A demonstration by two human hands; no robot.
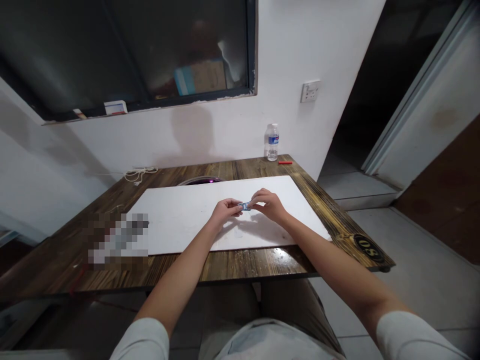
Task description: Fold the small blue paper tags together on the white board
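A small light-blue object (245, 206), folded or twisted and too small to identify, is pinched between the fingertips of my left hand (225, 212) and my right hand (269, 205). Both hands hover close above a white board (180, 225) lying on a dark-grained wooden table (240, 170). My fingers hide much of the blue object. Beneath my hands, their shadow falls across the board.
A plastic water bottle (272, 142) and a small red stick (285, 162) stand at the table's far edge. A white cable (139, 173) lies at the far left. A dark round object (200, 181) sits partly behind the board. A pixelated patch (118, 240) covers something at the left.
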